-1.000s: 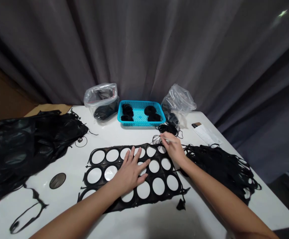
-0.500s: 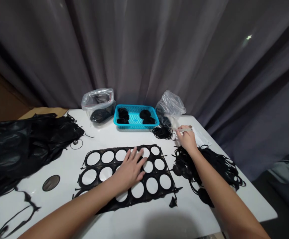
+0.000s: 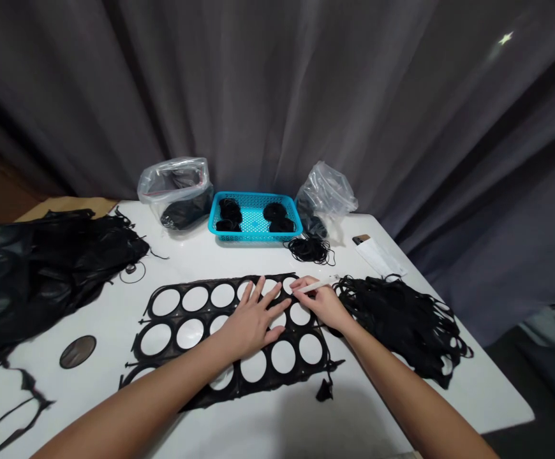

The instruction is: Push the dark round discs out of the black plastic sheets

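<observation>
My left hand (image 3: 253,315) lies spread and flat on a thin black sheet (image 3: 236,380) with rows of round holes, the white table showing through them. My right hand (image 3: 323,303) is closed around a slim white pen-like tool (image 3: 316,285). Its tip meets the sheet at the upper right, beside a hole in the top row; I cannot make out the tip itself. A small black scrap (image 3: 324,390) hangs off the sheet's lower right corner.
A blue basket (image 3: 256,236) holding black ring bundles stands at the back between two plastic bags (image 3: 175,182) (image 3: 328,191). Loose black rings (image 3: 310,250) lie before it. Black sheets (image 3: 43,274) cover the left, a black stringy heap (image 3: 397,319) the right. A dark disc (image 3: 77,352) lies at left.
My right hand has come from beside the right-hand bag down and left to the sheet, bringing the white pen-like tool. My left hand stays flat on the sheet. The view has shifted slightly.
</observation>
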A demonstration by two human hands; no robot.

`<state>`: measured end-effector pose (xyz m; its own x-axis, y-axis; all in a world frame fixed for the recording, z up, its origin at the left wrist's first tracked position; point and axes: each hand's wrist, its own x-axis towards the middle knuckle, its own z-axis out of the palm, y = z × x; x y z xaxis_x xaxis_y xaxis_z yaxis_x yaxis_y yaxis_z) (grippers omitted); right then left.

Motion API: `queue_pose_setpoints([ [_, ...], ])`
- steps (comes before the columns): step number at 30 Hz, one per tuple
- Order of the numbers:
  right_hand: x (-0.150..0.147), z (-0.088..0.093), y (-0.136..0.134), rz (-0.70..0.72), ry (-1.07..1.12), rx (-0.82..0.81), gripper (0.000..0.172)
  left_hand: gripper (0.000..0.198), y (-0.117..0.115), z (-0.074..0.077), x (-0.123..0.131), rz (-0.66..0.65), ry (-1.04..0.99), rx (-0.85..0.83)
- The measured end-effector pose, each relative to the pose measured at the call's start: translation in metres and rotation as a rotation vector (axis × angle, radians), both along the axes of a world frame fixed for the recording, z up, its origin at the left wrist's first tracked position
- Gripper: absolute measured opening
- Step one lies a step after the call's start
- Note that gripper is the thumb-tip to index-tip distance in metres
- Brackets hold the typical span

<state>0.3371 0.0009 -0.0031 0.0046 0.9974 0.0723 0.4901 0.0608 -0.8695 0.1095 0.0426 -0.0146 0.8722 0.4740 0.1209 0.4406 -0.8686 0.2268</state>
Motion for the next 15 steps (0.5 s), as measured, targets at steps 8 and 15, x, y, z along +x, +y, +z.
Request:
queue_pose_setpoints([
  [8, -0.0004, 0.0001, 0.0031, -0.018, 0.015, -0.015, 0.013, 0.056, 0.0005, -0.0008, 0.0016, -0.003, -0.010, -0.001],
  [15, -0.0047, -0.0004, -0.0019, 0.059, -0.162, 0.117, 0.012, 0.060, 0.0006, 0.0013, 0.0025, -0.001, 0.012, -0.015],
])
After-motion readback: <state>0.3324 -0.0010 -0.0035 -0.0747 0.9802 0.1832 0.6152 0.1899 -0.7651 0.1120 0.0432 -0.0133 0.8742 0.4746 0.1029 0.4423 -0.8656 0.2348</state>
